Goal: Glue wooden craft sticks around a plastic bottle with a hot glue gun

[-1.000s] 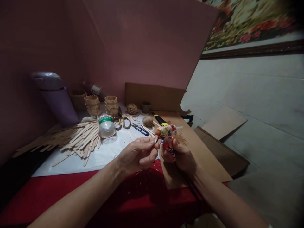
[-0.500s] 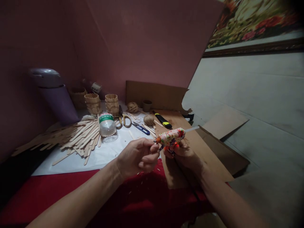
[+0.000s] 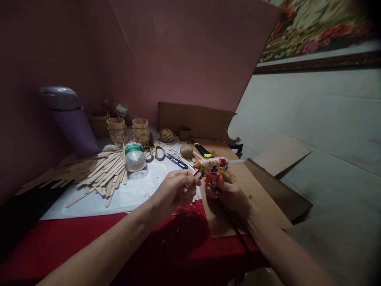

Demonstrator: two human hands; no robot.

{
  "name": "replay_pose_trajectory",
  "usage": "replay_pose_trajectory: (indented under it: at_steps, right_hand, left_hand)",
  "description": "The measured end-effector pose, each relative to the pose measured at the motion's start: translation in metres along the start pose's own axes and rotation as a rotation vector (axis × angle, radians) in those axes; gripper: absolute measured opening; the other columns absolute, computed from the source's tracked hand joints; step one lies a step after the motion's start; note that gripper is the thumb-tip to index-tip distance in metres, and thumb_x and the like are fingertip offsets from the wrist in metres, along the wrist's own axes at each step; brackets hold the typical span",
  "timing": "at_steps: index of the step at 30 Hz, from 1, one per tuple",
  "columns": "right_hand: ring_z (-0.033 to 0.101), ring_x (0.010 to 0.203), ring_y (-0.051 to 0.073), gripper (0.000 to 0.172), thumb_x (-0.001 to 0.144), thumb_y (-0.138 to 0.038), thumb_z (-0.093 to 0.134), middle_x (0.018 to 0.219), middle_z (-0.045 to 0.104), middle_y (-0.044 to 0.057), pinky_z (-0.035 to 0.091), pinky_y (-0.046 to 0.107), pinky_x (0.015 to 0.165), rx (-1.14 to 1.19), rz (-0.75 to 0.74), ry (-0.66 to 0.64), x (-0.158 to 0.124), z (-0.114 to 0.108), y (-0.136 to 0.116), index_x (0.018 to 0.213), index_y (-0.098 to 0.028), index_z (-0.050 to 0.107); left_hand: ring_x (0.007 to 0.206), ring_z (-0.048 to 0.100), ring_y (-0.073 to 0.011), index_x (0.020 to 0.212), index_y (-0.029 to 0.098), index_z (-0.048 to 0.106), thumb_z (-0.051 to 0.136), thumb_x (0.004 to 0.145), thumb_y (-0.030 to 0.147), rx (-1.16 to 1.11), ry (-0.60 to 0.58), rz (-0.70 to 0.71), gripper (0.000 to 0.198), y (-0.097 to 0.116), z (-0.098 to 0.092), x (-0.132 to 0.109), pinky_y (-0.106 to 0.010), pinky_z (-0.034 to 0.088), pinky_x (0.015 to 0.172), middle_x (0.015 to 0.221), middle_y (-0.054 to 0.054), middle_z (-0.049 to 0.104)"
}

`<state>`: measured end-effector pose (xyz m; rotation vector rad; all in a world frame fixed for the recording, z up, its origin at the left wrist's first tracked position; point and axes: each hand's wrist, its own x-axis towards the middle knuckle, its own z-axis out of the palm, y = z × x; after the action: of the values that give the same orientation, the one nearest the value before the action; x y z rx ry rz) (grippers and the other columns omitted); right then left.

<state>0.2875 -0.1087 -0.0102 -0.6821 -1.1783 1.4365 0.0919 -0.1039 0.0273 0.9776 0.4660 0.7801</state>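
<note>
My right hand (image 3: 235, 196) is wrapped round the grip of a flower-patterned hot glue gun (image 3: 213, 167). An orange-red light glows near its trigger, and a pale glue stick (image 3: 237, 161) pokes out of the back. The gun's nozzle points left, at the fingertips of my left hand (image 3: 175, 188). Those fingers are pinched together right by the nozzle; whatever small thing lies between them is too hidden to name. Both hands are above the table's front edge, over the red cloth (image 3: 175, 238) and a cardboard sheet (image 3: 256, 198).
Many wooden craft sticks (image 3: 104, 171) lie fanned at left beside a water bottle (image 3: 135, 157). Behind are two wooden cups (image 3: 141, 131), scissors (image 3: 157, 151), blue snips (image 3: 177, 161), twine balls (image 3: 186, 151) and a yellow-black utility knife (image 3: 202, 149). A purple flask (image 3: 71, 123) stands far left.
The glue gun has shifted slightly left, and its nozzle now sits a little higher. My left fingers have turned and drawn closer together beside the nozzle.
</note>
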Motion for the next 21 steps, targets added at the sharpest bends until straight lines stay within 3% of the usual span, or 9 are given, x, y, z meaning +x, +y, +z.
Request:
replay_pose_trajectory:
  at_steps: [7,21]
  right_hand:
    - [0.035,0.046,0.008,0.043,0.073,-0.054,0.079,0.062,0.053,-0.003,0.022,0.025,0.044,0.025,0.034,0.0,0.0009,0.0019,-0.001,0.093,-0.019,0.065]
    - [0.032,0.043,0.008,0.041,0.081,-0.058,0.069,0.054,0.048,-0.005,0.021,0.024,0.044,-0.009,0.072,-0.014,0.0009,0.0022,-0.001,0.092,-0.02,0.059]
  left_hand:
    - [0.039,0.027,-0.0045,0.081,0.014,0.058,0.056,0.09,0.037,0.169,0.044,0.109,0.024,-0.0039,-0.0033,0.0038,-0.019,0.015,0.04,0.047,0.005,0.047]
    - [0.041,0.028,-0.0046,0.087,0.014,0.06,0.054,0.093,0.038,0.212,0.025,0.146,0.025,-0.0051,-0.0063,0.0054,-0.02,0.018,0.043,0.051,0.004,0.05]
